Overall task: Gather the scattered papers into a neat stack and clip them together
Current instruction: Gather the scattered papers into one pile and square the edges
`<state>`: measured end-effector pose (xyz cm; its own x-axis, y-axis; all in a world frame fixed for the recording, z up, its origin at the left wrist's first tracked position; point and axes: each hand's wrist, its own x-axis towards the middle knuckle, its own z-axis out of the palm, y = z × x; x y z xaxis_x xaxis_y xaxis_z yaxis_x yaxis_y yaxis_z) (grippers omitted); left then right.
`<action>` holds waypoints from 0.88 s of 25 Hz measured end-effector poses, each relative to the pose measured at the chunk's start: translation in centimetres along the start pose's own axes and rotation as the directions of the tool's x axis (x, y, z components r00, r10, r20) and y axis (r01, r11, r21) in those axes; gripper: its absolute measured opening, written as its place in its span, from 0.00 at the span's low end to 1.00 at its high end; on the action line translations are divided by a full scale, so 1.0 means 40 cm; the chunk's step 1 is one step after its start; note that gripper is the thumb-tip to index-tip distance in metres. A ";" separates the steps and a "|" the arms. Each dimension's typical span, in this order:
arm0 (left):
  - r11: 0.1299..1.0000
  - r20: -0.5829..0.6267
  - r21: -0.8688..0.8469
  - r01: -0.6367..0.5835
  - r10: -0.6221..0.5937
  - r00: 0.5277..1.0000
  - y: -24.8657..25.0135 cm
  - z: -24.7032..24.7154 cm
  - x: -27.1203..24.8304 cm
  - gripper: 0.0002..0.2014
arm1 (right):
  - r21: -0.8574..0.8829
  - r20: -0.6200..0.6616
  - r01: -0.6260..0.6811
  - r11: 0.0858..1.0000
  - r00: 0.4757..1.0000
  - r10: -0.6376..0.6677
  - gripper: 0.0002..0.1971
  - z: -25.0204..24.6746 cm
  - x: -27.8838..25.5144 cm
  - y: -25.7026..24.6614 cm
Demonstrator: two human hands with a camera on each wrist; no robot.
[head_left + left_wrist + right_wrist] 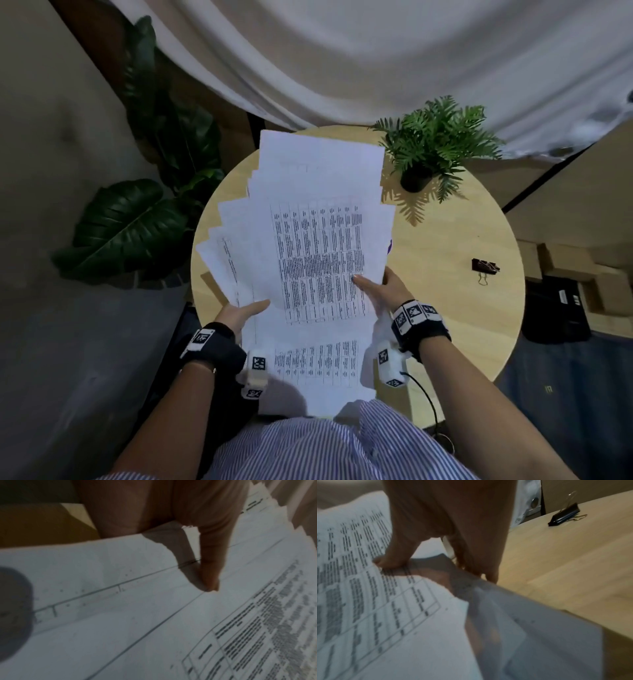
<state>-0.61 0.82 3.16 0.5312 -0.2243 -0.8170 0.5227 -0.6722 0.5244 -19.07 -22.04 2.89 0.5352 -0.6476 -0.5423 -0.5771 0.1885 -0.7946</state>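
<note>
1. The round table (pixel 445 240), pale wood with a smooth matte grain, is my landmark. Everything below is placed against it.

2. The papers (pixel 318 212) are lifted over the table's left half, reaching from its far edge back to my chest. They are thin white printed sheets, some with dense tables of text, fanned out with staggered corners on the left side. I judge this to be the gathering step: the sheets are collected in my hands but not yet squared.

3. My left hand (pixel 239 313) is at the table's near-left edge and holds the fan from its left side, thumb (pixel 211 563) pressed flat on top of the sheets; the fingers underneath are hidden.

4. My right hand (pixel 387 291) is nearer the table's middle and pinches the right edge of the papers, thumb (pixel 392 559) on the printed face and fingers curled under, the edge sagging softly below.

5. The binder clip (pixel 484 266) lies on the table's right side, well apart from the papers: black, wedge-shaped, with wire handles, untouched.

6. Next, I reckon, the sheets need tapping on the table until the edges align, then one hand must be freed for the clip. Loosening my grip risks the slippery sheets sliding out.
</note>
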 end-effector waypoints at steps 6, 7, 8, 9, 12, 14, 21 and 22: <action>0.936 -0.122 -0.127 -0.327 0.313 0.942 0.119 0.077 -0.087 0.45 | -0.046 -0.086 0.262 0.964 0.961 -0.265 0.15 0.028 -0.046 -0.113; 0.906 -0.193 -0.149 -0.396 0.366 0.910 0.143 0.089 -0.107 0.41 | -0.020 -0.158 0.316 0.949 0.936 -0.315 0.16 0.011 -0.052 -0.131; 0.879 -0.233 -0.191 -0.436 0.391 0.890 0.170 0.099 -0.130 0.37 | 0.019 -0.209 0.398 0.917 0.899 -0.386 0.16 -0.015 -0.064 -0.155; 0.849 -0.254 -0.254 -0.463 0.403 0.879 0.202 0.108 -0.162 0.35 | 0.053 -0.257 0.481 0.875 0.854 -0.453 0.15 -0.041 -0.080 -0.180; 0.747 -0.250 -0.392 -0.537 0.476 0.843 0.274 0.129 -0.227 0.31 | 0.144 -0.295 0.623 0.769 0.768 -0.568 0.13 -0.107 -0.126 -0.241; 0.698 -0.278 -0.375 -0.611 0.544 0.792 0.295 0.141 -0.246 0.39 | 0.188 -0.282 0.661 0.726 0.745 -0.605 0.12 -0.129 -0.142 -0.257; 0.289 -0.343 -0.409 -0.865 0.830 0.440 0.309 0.124 -0.281 0.37 | 0.305 -0.308 0.615 0.727 0.786 -0.536 0.20 -0.167 -0.175 -0.241; 0.265 -0.336 -0.365 -0.893 0.857 0.392 0.309 0.115 -0.283 0.39 | 0.361 -0.307 0.587 0.725 0.809 -0.502 0.23 -0.168 -0.175 -0.234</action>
<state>-3.25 -8.19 17.79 0.8798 -0.4266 0.2097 -0.0924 0.2794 0.9557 -21.56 -24.21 15.96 0.5329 -0.8450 0.0440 0.1182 0.0228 -0.9927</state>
